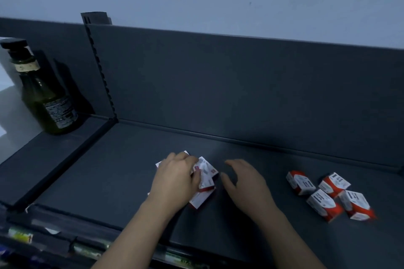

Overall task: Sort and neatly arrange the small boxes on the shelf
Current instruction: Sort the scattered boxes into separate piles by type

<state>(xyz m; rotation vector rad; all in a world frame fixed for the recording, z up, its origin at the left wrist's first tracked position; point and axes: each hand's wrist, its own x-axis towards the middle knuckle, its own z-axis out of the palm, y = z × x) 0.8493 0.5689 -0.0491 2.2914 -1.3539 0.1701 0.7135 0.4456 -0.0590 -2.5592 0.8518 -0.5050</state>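
Shelf of dark grey metal lies in front of you. Your left hand rests over a loose pile of flat white-and-red boxes near its middle. The fingers of that hand are curled over the far edge of the pile and the thumb is pressed on the top box, so the hand holds them. The boxes overlap at different angles, and one pokes out from under the hand toward 5 o'clock. Your right hand is at 3 o'clock of the pile, just beside it, its fingers spread wide, loosely bent and holding nothing; whether the palm touches the shelf cannot be told. Farther toward 3 o'clock, well apart from that hand, four red-and-white cartons lie in a tight cluster, each turned a different way. At 10 o'clock, beyond the slotted upright, a dark green glass bottle with a black cap stands upright near the back panel. At 7 o'clock, blurred label strips run along the front rail.
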